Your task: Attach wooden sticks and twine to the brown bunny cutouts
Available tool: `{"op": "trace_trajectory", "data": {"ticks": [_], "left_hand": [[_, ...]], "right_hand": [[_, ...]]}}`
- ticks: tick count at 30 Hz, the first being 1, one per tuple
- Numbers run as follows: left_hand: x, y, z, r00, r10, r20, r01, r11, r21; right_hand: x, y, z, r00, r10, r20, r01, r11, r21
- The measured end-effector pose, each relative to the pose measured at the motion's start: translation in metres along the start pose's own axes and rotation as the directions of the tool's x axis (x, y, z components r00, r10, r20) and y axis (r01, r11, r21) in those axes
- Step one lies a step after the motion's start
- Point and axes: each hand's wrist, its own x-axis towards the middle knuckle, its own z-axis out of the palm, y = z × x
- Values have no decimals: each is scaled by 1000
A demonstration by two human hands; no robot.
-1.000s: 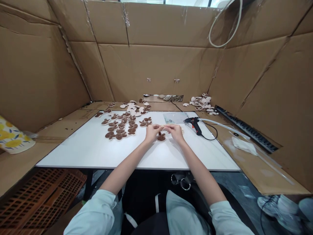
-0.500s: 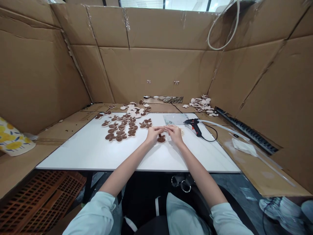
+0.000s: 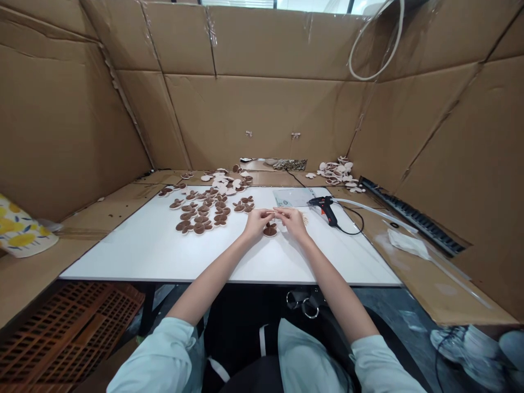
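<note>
My left hand (image 3: pixel 257 222) and my right hand (image 3: pixel 292 221) meet above the white table (image 3: pixel 135 256), pinching a thin pale wooden stick (image 3: pixel 270 212) between their fingertips. Just below them lies a brown flower-shaped piece with a cream border (image 3: pixel 269 231), apparently not touched. To the left, a cluster of similar brown pieces (image 3: pixel 200 215) covers part of the tabletop. A small bunch of pale sticks (image 3: pixel 304 219) lies beside my right fingers. A black hot glue gun (image 3: pixel 326 210) rests to the right of my right hand.
A clear plastic bag (image 3: pixel 291 197) lies behind my hands. Pale cut-out pieces are heaped at the far edge (image 3: pixel 221 180) and back right (image 3: pixel 335 172). Cardboard walls surround the table. A white cloth (image 3: pixel 405 243) lies on cardboard at right, and an orange plastic crate (image 3: pixel 69 333) sits below left.
My hands stay together over the same brown piece, with only small finger movement. The head view has shifted slightly.
</note>
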Motion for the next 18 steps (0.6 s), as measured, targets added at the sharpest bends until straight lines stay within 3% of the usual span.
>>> {"op": "trace_trajectory", "data": {"ticks": [10,13,18], "left_hand": [[2,0,-4,997,72,23,-74,984,161],[5,-2,-10,993,100,62,-109,982,154],[10,-5,-23,970,106,219,-146,973,178]], "right_hand": [[-1,-7,-3,999,-21,-44,21,1000,12],[-2,-10,-5,1000,-14,10,14,999,42],[0,-8,-9,984,23,175,-46,991,127]]}}
